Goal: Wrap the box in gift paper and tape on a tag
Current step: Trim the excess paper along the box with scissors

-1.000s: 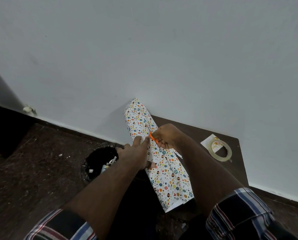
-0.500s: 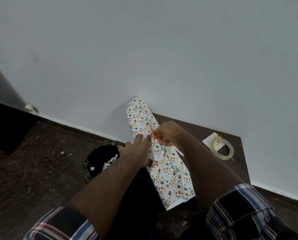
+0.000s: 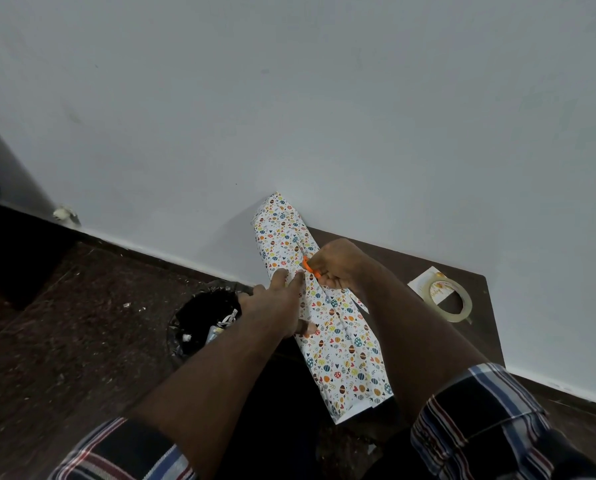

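Gift paper (image 3: 341, 344), white with small coloured eggs and hearts, lies folded lengthways over a long shape on the dark brown table (image 3: 386, 261), its far end against the wall. My left hand (image 3: 275, 306) presses flat on the paper's left side, fingers spread. My right hand (image 3: 338, 265) grips orange-handled scissors (image 3: 307, 263), whose blade runs along the paper's middle seam toward the wall. A cut strip hangs under my right wrist. The box itself is hidden by the paper. A clear tape roll (image 3: 450, 301) lies on a small white tag (image 3: 428, 284) at the table's right.
A black-lined waste bin (image 3: 203, 320) with scraps stands on the dark speckled floor left of the table. The white wall (image 3: 324, 116) rises directly behind the table. My plaid sleeves fill the lower frame.
My right hand with the scissors has crept slightly farther along the seam toward the wall. My left hand keeps pressing the paper in the same spot.
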Available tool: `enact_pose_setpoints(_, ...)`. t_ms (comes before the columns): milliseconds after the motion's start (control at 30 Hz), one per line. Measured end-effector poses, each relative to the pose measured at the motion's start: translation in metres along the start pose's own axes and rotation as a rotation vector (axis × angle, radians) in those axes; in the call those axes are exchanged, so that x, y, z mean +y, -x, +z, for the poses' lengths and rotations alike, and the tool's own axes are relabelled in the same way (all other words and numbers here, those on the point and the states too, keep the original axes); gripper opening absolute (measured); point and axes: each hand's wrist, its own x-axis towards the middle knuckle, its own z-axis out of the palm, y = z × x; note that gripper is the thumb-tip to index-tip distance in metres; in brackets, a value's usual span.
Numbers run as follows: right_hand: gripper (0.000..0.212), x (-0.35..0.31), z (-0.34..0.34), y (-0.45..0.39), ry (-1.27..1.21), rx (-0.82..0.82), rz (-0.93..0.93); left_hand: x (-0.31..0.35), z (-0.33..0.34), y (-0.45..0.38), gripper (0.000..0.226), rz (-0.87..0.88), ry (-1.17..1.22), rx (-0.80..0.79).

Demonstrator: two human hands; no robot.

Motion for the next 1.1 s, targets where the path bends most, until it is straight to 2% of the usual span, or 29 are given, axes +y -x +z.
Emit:
enact_pose_setpoints(133, 0.016, 0.001, -0.001, -0.001, 0.017, 0.012, -0.002, 0.000, 0.000, 0.001, 0.117, -0.001, -0.003, 0.000)
enact_pose_setpoints(400, 0.030, -0.004, -0.002, -0.004, -0.013, -0.002, -0.005, 0.000, 0.001, 0.002, 0.114, 0.005, 0.009, 0.016)
enact_pose_setpoints(667, 0.019, 0.010, 0.000, 0.004, -0.091, -0.016, -0.001, -0.010, -0.006, -0.009, 0.120, 0.035, 0.228, -0.069)
enact_pose_setpoints(767, 0.023, 0.013, -0.001, 0.007, -0.071, -0.012, -0.042, -0.017, -0.008, -0.020, 0.095, 0.049, 0.384, -0.049)
enact_pose_setpoints(867, 0.021, 0.014, 0.001, 0.007, -0.047, -0.013, -0.062, -0.019, -0.004, -0.024, 0.055, -0.006, 0.600, 0.181)
enact_pose_setpoints(933, 0.021, 0.014, 0.001, 0.006, -0.020, -0.005, -0.074, -0.019, 0.001, -0.027, 0.049, -0.168, 0.798, 0.326)
enact_pose_setpoints(967, 0.021, 0.015, 0.001, 0.006, -0.014, -0.004, -0.080, -0.018, 0.003, -0.030, 0.050, -0.266, 0.929, 0.337)
enact_pose_setpoints(1033, 0.020, 0.016, 0.001, 0.006, -0.013, -0.003, -0.089, -0.019, 0.007, -0.035, 0.051, -0.417, 1.225, 0.238)
enact_pose_setpoints(1100, 0.020, 0.017, 0.000, 0.007, -0.008, -0.003, -0.094, -0.020, 0.008, -0.037, 0.045, -0.455, 1.342, 0.146)
